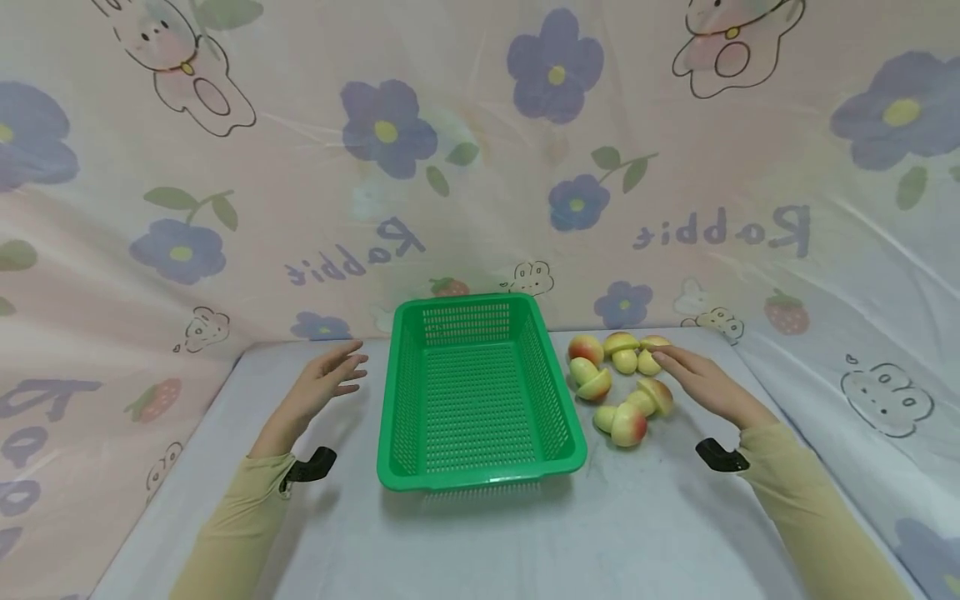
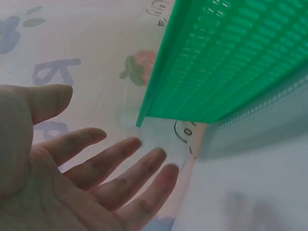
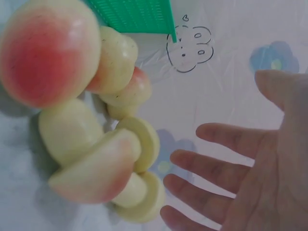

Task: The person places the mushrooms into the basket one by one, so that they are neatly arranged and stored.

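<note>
A green plastic basket (image 1: 483,478) with latticed walls stands in the middle of the table, and its inside shows bare. Left of it my left hand (image 1: 321,383) hovers with fingers spread and nothing in them; in the left wrist view the fingertips (image 2: 159,155) are below the basket's corner. Several toy mushrooms (image 1: 628,425), pale yellow with reddish caps, lie in a loose cluster to the basket's right. My right hand (image 1: 708,387) is held just right of them, fingers extended and empty. In the right wrist view its fingers (image 3: 207,166) point towards the mushrooms (image 3: 96,168).
A white cloth covers the table (image 1: 480,550). Behind and at both sides hangs a printed curtain (image 1: 465,208) with flowers and rabbits, meeting the table's far edge close behind the basket. A black wrist mount (image 1: 311,467) sits on each sleeve.
</note>
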A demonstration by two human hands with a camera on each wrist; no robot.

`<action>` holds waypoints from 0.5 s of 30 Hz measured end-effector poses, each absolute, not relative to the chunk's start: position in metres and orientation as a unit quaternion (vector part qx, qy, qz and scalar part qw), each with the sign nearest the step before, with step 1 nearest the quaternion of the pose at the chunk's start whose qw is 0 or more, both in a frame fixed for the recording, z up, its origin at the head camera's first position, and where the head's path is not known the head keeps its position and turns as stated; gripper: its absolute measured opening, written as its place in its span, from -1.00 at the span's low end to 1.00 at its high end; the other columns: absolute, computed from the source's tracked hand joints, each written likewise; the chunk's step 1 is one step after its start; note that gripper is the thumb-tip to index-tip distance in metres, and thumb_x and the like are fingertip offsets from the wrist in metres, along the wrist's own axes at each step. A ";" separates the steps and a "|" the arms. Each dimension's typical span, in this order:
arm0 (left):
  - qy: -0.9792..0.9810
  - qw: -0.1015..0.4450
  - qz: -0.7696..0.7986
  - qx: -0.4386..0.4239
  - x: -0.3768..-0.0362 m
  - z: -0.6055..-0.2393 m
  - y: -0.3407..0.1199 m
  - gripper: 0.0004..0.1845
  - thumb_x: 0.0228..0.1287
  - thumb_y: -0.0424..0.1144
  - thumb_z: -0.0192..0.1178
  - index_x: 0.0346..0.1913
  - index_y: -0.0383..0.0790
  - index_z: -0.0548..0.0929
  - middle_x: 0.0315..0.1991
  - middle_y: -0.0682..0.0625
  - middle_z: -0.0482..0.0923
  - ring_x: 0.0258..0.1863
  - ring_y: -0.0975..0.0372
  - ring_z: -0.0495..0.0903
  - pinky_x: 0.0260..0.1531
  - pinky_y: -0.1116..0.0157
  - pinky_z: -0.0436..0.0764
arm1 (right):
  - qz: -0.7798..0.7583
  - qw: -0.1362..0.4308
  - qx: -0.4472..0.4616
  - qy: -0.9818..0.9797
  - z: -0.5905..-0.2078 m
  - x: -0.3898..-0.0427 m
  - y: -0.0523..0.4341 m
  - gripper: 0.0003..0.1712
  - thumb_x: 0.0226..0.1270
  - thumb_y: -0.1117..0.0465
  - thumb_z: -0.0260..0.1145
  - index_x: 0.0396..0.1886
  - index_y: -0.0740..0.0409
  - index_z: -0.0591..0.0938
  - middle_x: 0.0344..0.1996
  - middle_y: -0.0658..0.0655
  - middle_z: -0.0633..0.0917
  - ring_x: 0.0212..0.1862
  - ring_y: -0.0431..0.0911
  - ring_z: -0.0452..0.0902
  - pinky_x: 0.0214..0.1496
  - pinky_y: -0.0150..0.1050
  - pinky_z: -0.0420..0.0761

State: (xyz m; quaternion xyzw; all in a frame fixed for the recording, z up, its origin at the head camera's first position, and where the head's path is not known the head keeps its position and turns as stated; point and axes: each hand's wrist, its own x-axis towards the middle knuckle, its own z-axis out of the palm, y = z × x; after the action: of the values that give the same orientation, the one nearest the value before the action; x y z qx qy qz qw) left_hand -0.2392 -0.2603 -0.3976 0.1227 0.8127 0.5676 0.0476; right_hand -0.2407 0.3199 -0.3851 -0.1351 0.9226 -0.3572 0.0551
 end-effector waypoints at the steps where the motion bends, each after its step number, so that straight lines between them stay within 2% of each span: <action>1: 0.803 0.060 0.581 0.122 -0.239 -0.398 -0.259 -0.40 0.52 -0.06 -0.07 0.48 -0.23 0.11 0.33 -0.37 0.23 0.24 -0.20 0.34 0.11 0.00 0.47 | -0.360 0.061 -0.129 0.922 -0.387 -0.239 0.322 -0.20 0.54 -0.21 -0.19 0.42 0.37 0.18 0.38 0.46 0.14 0.39 0.40 -0.07 0.29 0.36 0.04; 5: 0.767 0.097 0.625 0.112 -0.238 -0.402 -0.255 -0.40 0.52 -0.09 -0.06 0.47 -0.26 0.10 0.30 -0.39 0.24 0.22 -0.23 0.34 0.08 0.05 0.51 | -0.370 0.069 -0.113 0.920 -0.394 -0.235 0.329 -0.17 0.53 -0.22 -0.20 0.43 0.41 0.13 0.38 0.50 0.10 0.38 0.43 -0.10 0.27 0.38 0.03; 8: 0.745 0.119 0.650 0.096 -0.236 -0.408 -0.250 -0.40 0.51 -0.11 -0.04 0.46 -0.31 0.11 0.22 -0.39 0.28 0.14 -0.21 0.42 0.02 0.08 0.56 | -0.367 0.064 -0.106 0.922 -0.403 -0.233 0.335 -0.16 0.53 -0.22 -0.19 0.41 0.44 0.14 0.37 0.52 0.12 0.37 0.43 -0.08 0.27 0.37 0.04; 15: 0.718 0.158 0.675 0.061 -0.232 -0.418 -0.241 -0.39 0.49 -0.13 0.02 0.44 -0.34 0.13 0.00 -0.21 0.46 -0.10 0.06 0.61 -0.10 0.11 0.63 | -0.369 0.061 -0.115 0.920 -0.420 -0.231 0.344 -0.25 0.55 -0.15 -0.14 0.39 0.40 0.23 0.34 0.49 0.21 0.36 0.41 0.00 0.24 0.36 0.14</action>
State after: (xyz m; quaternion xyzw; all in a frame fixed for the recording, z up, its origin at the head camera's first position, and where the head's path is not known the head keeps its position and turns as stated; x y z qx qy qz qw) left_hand -0.2316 -0.2413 -0.4181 0.0612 0.7178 0.6754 0.1578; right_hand -0.2311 0.3444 -0.4198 -0.1152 0.9202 -0.3691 0.0605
